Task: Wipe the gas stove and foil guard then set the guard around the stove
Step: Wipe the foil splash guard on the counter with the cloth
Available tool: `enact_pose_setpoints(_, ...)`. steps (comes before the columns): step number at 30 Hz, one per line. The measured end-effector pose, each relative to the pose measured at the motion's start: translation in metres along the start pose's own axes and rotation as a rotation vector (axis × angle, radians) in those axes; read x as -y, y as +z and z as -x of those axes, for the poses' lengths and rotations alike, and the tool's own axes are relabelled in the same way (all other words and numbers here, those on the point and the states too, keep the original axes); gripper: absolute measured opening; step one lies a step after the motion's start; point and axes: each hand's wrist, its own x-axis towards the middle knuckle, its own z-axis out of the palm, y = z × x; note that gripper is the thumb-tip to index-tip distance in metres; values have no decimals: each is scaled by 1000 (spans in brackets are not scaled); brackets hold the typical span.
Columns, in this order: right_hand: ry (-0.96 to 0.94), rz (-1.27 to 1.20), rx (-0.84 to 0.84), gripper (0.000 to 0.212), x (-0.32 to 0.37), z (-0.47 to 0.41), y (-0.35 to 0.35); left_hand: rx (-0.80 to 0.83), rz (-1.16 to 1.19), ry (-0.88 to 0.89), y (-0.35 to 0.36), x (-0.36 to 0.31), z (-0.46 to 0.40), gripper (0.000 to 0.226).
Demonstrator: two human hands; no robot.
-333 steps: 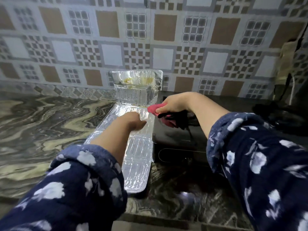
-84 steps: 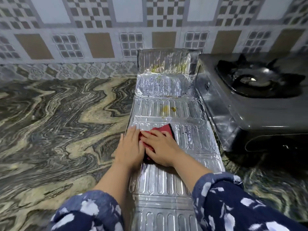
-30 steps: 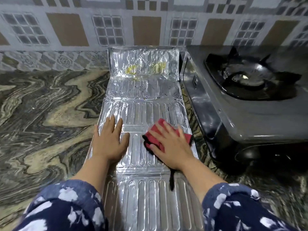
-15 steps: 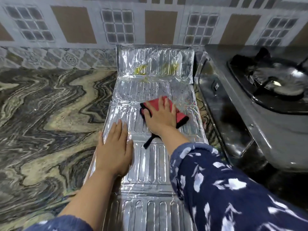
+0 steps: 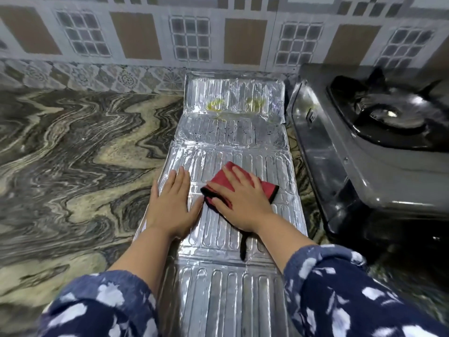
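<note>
The ribbed silver foil guard (image 5: 218,276) lies flat on the marble counter, its far panel (image 5: 234,98) folded up against the tiled wall and marked with yellow stains. My left hand (image 5: 171,204) presses flat on the guard's left side, fingers together. My right hand (image 5: 240,197) lies palm-down on a red cloth with black trim (image 5: 266,186) in the middle of the guard. A black loop of the cloth (image 5: 243,246) trails toward me. The steel gas stove (image 5: 364,166) with its black burner (image 5: 386,115) stands to the right of the guard.
The swirled marble counter (image 5: 73,166) stretches away to the left. A patterned tile wall (image 5: 145,40) runs along the back. The stove's left side (image 5: 323,166) sits close to the guard's right edge. My blue floral sleeves fill the bottom of the view.
My right hand has drawn the red cloth back toward me from the guard's far panels to its middle. The left hand stays pressed on the guard's left side.
</note>
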Motion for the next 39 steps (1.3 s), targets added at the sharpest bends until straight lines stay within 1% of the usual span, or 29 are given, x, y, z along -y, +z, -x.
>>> enact_pose_setpoints(5, -5, 2, -18, 53, 17, 27, 8, 17, 20, -12, -1, 2, 28, 79)
enact_pose_setpoints(9, -51, 19, -15, 70, 15, 56, 8, 42, 16, -13, -4, 3, 52, 80)
enact_pose_setpoints(11, 46, 15, -5, 76, 8, 63, 9, 56, 16, -4, -6, 4, 59, 81)
enact_pose_setpoints(14, 277, 32, -5, 76, 4, 54, 11, 59, 11, 5, -8, 4, 63, 84)
enact_pose_setpoints(16, 342, 33, 1, 75, 9, 38, 10, 59, 6, 3, -9, 3, 64, 88)
enact_pose_setpoints(18, 306, 18, 1, 72, 21, 21, 8, 58, 8, 1, -8, 3, 63, 90)
enact_pose_setpoints(20, 222, 18, -11, 68, 35, 13, 8, 42, 12, 2, -7, 4, 62, 90)
enact_pose_setpoints(25, 95, -3, -34, 63, 50, 36, 16, 24, 9, 2, -5, 4, 63, 81)
enact_pose_setpoints(28, 63, -24, -31, 62, 42, 61, 17, 37, 4, 13, -7, 3, 66, 84)
enact_pose_setpoints(33, 52, 2, -22, 70, 24, 92, 18, 53, -15, 12, -9, 2, 70, 91)
enact_pose_setpoints(39, 11, 7, -9, 65, 18, 114, 20, 47, -88, -35, -12, -8, 86, 89)
